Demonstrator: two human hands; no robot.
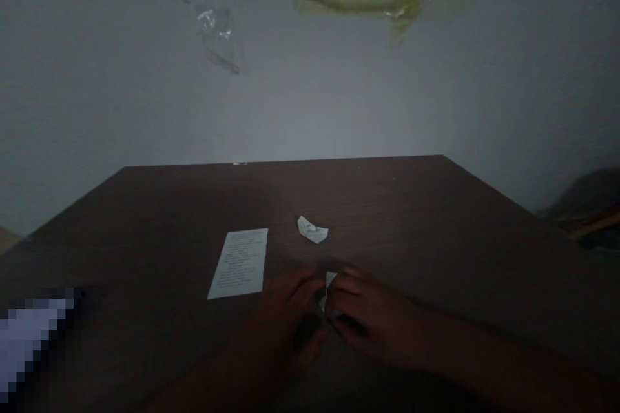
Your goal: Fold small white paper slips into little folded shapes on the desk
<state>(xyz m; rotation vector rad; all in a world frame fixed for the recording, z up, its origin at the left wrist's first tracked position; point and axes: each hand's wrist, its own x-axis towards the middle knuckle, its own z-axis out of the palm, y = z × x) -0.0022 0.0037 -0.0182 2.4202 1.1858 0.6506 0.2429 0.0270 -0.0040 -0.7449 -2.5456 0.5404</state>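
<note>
Left hand (285, 310) and right hand (368, 316) closed in a pinch on a folded paper slip (330, 282), with printed sheet (239, 264) and paper scrap (312, 230) lying apart on the worktop (387, 206).

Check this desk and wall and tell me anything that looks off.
The wall looks the oddest: yellowish tape and clear tape scraps cling to it above the table, as if left behind from something removed. On the table, a creased paper scrap lies crumpled beside a flat printed sheet.
</note>
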